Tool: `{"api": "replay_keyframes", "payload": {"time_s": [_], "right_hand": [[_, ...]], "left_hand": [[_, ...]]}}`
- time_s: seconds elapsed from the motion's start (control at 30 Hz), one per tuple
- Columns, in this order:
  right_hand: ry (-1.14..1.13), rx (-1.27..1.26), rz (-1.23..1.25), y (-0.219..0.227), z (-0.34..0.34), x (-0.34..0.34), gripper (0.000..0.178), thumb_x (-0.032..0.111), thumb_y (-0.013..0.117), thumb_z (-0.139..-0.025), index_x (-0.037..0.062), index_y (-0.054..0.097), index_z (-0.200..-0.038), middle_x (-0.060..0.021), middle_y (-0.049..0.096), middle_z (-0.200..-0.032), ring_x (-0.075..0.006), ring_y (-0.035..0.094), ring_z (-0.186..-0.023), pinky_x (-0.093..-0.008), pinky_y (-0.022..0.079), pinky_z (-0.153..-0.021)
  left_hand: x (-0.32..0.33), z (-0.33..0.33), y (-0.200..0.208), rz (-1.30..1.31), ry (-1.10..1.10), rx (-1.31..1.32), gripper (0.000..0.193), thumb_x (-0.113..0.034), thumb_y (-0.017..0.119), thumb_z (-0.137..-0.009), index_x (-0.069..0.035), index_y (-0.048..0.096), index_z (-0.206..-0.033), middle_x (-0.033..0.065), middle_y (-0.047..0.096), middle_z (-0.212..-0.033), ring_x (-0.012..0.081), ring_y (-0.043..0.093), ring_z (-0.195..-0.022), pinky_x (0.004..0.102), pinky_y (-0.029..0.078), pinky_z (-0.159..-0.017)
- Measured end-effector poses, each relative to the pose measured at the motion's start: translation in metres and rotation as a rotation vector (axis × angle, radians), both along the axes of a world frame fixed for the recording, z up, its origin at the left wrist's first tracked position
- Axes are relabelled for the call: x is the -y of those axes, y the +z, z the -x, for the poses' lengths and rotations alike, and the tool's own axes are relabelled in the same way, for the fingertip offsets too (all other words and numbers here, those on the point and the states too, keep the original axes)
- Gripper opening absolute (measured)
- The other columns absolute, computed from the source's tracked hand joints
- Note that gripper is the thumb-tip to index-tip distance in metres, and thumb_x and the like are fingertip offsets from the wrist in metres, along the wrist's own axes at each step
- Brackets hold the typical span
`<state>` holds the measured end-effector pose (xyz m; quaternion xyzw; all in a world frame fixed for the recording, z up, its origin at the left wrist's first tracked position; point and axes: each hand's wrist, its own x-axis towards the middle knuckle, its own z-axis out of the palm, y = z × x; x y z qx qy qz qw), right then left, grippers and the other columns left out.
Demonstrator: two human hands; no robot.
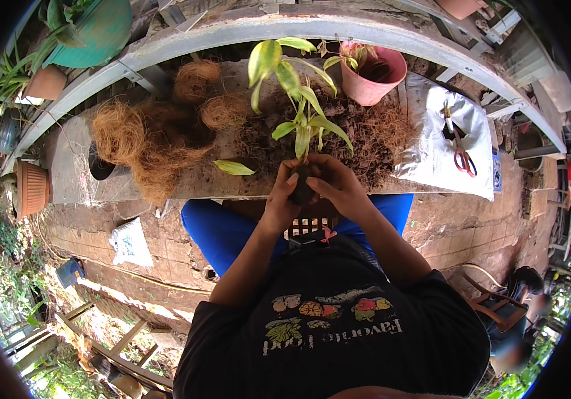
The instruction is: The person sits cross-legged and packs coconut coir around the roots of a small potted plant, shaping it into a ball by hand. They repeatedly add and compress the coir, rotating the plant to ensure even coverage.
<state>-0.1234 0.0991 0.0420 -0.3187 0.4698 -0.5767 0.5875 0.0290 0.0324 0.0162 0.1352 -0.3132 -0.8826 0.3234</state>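
Observation:
Both hands are closed around the dark, rounded base (303,192) of a leafy plant (304,136), at the table's near edge. My left hand (281,199) grips its left side, and my right hand (340,187) wraps the right side, thumbs toward me. Whether the base is a soil ball or a small dark pot I cannot tell. The plant stands upright, its green leaves edged with yellow. Just beyond my hands, dark loose soil (358,146) mixed with brown fibre covers the table. One loose yellow-green leaf (234,167) lies left of my hands.
Coconut fibre clumps (146,143) are heaped on the left of the table (66,173). A pink pot (375,76) with a plant stands at the back. Red-handled scissors (459,149) rest on a white sack (425,133) at right. A metal rail (232,38) runs behind.

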Motion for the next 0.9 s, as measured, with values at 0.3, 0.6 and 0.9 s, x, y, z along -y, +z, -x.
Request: {"api": "replay_keyframes", "payload": {"time_s": [0.3,0.6,0.9], "right_hand": [[0.044,-0.077,0.011,-0.003,0.0,-0.003,0.041,0.016,0.066,-0.101,0.0002,0.052,-0.136,0.0032,0.057,-0.101,-0.0049,0.059,-0.09,-0.0236,0.053,-0.079],[0.052,-0.003,0.066,0.008,-0.001,-0.003,0.035,0.012,0.062,-0.102,0.0016,0.053,-0.134,0.0028,0.058,-0.107,-0.0044,0.057,-0.1,-0.0233,0.05,-0.088],[0.02,0.039,0.017,0.0,-0.005,0.001,0.032,0.01,0.062,-0.101,0.0045,0.055,-0.132,0.0052,0.051,-0.097,-0.0022,0.05,-0.091,-0.0211,0.044,-0.078]], "left_hand": [[-0.006,0.005,0.007,0.374,0.168,0.266,0.039,-0.024,0.045,-0.108,-0.012,0.034,-0.143,0.0072,0.056,-0.113,0.0115,0.058,-0.095,0.0264,0.051,-0.076],[-0.006,0.006,0.009,0.535,0.214,0.294,0.047,-0.007,0.045,-0.105,0.0,0.033,-0.15,0.0095,0.052,-0.131,0.014,0.053,-0.116,0.0312,0.042,-0.106],[-0.001,0.002,0.013,0.159,0.037,0.148,0.058,-0.034,0.047,-0.101,-0.003,0.038,-0.15,0.0076,0.057,-0.117,0.0148,0.06,-0.102,0.0287,0.05,-0.087]]}}
